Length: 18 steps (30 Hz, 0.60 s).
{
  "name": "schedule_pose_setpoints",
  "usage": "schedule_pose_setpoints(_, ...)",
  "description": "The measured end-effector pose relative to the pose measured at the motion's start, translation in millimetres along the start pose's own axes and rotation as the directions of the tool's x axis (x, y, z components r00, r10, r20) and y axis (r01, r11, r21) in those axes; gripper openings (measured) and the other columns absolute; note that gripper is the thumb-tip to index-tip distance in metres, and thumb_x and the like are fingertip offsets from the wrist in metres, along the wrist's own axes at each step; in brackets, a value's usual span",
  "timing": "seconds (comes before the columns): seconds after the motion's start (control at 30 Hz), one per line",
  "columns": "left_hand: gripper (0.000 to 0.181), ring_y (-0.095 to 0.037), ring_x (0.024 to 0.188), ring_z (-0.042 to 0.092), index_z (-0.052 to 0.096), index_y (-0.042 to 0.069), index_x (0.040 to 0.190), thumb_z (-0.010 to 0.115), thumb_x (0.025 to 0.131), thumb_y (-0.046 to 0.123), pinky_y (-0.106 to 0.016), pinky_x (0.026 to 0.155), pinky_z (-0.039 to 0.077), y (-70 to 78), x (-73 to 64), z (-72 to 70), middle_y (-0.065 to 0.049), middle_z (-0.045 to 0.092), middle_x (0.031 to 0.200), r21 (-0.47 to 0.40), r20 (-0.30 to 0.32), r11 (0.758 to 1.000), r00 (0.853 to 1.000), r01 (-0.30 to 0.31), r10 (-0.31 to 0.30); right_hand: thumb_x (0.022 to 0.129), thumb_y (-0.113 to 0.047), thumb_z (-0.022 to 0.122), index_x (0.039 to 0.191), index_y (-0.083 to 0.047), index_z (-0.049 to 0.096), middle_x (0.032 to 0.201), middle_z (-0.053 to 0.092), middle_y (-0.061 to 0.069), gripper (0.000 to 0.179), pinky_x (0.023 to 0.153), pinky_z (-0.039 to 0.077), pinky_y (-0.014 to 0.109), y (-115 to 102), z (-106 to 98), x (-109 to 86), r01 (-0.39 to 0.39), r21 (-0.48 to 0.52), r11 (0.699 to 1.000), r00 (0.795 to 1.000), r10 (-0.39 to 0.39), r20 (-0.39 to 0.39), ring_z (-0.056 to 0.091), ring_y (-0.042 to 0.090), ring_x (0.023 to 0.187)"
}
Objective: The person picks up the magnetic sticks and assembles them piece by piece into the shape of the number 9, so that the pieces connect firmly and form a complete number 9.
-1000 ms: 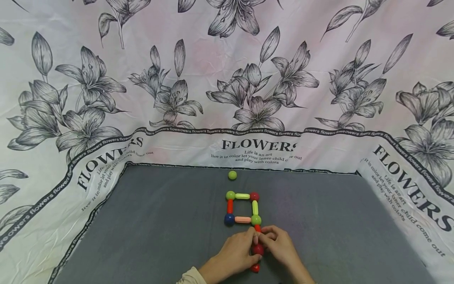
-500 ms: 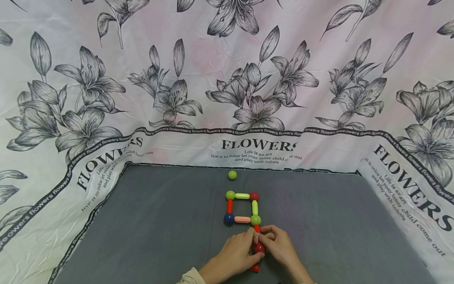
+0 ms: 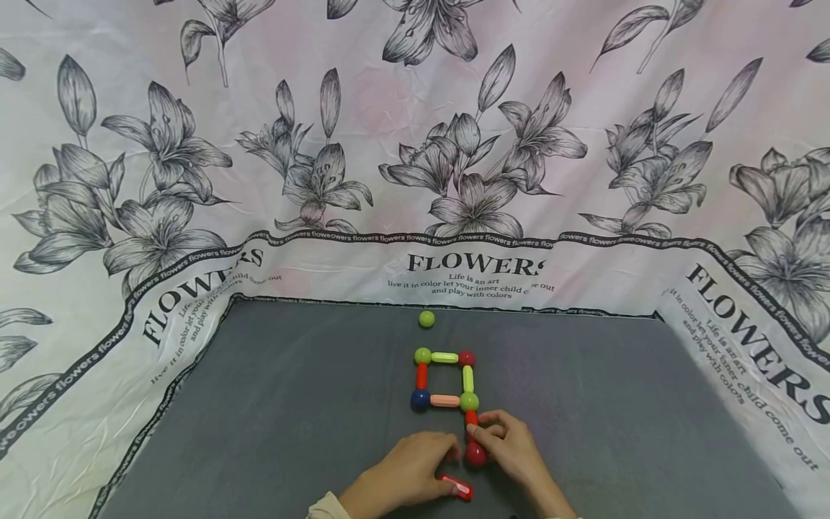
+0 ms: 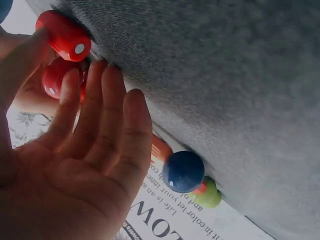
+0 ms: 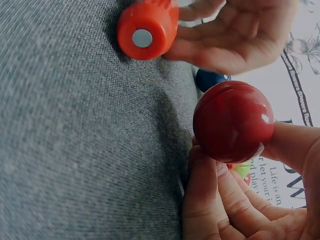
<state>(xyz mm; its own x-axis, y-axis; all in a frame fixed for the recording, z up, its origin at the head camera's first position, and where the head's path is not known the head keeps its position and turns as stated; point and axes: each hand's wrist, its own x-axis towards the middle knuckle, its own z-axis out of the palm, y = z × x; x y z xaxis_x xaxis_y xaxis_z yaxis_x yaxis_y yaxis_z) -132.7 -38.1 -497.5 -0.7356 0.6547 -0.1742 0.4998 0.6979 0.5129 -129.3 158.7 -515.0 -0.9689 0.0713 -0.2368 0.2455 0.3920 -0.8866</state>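
Note:
In the head view, a square of magnetic rods and balls lies on the grey surface, with a blue ball (image 3: 420,399) at its near left corner. From the green ball (image 3: 470,401) at its near right corner, a red rod (image 3: 471,417) runs toward me to a red ball (image 3: 476,454). My right hand (image 3: 514,443) pinches this rod just beyond the red ball. My left hand (image 3: 415,467) has its fingers extended, with the thumb at a loose red rod (image 3: 457,487). That rod's magnetic end (image 5: 142,38) shows in the right wrist view.
A single green ball (image 3: 426,318) lies beyond the square, near the back edge of the grey surface (image 3: 311,375). A floral cloth (image 3: 480,267) rises behind it and along both sides.
My left hand has come off the red ball and moved left, its fingers parting from the right hand's. The loose red rod has turned aslant. My right hand stays about where it was.

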Motion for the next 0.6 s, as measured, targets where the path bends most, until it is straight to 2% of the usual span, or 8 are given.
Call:
schedule_pose_setpoints(0.1, 0.023, 0.004, 0.075, 0.047, 0.067, 0.027, 0.100, 0.082, 0.083, 0.026, -0.019, 0.068, 0.043, -2.4, -2.6, 0.9, 0.019, 0.057, 0.086, 0.032, 0.020, 0.999, 0.999, -0.027, 0.027, 0.088, -0.023, 0.076, 0.111, 0.003, 0.065, 0.066, 0.068, 0.001, 0.036, 0.053, 0.041, 0.024, 0.4, 0.4, 0.2, 0.002, -0.002, 1.000, 1.000, -0.002, -0.003, 0.055, 0.011, 0.056)
schedule_pose_setpoints(0.23, 0.019, 0.005, 0.074, 0.045, 0.068, 0.028, 0.097, 0.081, 0.083, 0.023, -0.017, 0.067, 0.042, -3.0, -5.8, 3.0, 0.020, 0.057, 0.085, 0.082, 0.001, 0.994, 0.998, -0.069, 0.069, 0.088, -0.022, 0.076, 0.110, 0.002, 0.066, 0.066, 0.067, 0.001, 0.035, 0.053, 0.041, 0.025, 0.5, 0.9, 0.3, -0.023, -0.005, 1.000, 1.000, 0.023, -0.008, 0.056, 0.012, 0.057)
schedule_pose_setpoints(0.33, 0.016, 0.006, 0.074, 0.045, 0.070, 0.028, 0.096, 0.080, 0.084, 0.025, -0.017, 0.068, 0.042, -2.3, -6.5, 3.3, 0.020, 0.058, 0.085, 0.094, -0.008, 0.993, 0.997, -0.075, 0.076, 0.088, -0.023, 0.076, 0.110, 0.002, 0.066, 0.066, 0.066, 0.000, 0.035, 0.053, 0.040, 0.025, -0.1, 0.7, 0.3, -0.034, -0.006, 0.999, 0.999, 0.034, -0.007, 0.054, 0.012, 0.057)
schedule_pose_setpoints(0.47, 0.015, 0.005, 0.074, 0.048, 0.074, 0.027, 0.098, 0.080, 0.084, 0.027, -0.019, 0.068, 0.043, -4.1, -6.0, -0.2, 0.019, 0.061, 0.086, 0.089, -0.010, 0.995, 0.999, -0.037, 0.038, 0.088, -0.023, 0.076, 0.110, 0.002, 0.066, 0.065, 0.065, -0.001, 0.034, 0.052, 0.038, 0.024, -1.2, 0.3, 0.1, -0.034, 0.001, 0.999, 0.999, 0.034, -0.004, 0.051, 0.011, 0.057)
schedule_pose_setpoints(0.6, 0.014, 0.004, 0.072, 0.050, 0.076, 0.025, 0.096, 0.081, 0.083, 0.027, -0.021, 0.064, 0.044, -9.1, -5.1, -5.0, 0.017, 0.063, 0.084, 0.081, -0.080, 0.996, 0.997, 0.026, -0.020, 0.088, -0.021, 0.076, 0.110, 0.002, 0.066, 0.064, 0.065, -0.001, 0.033, 0.052, 0.039, 0.024, -1.8, 0.0, 0.2, -0.028, 0.008, 1.000, 1.000, 0.028, -0.002, 0.051, 0.011, 0.056)
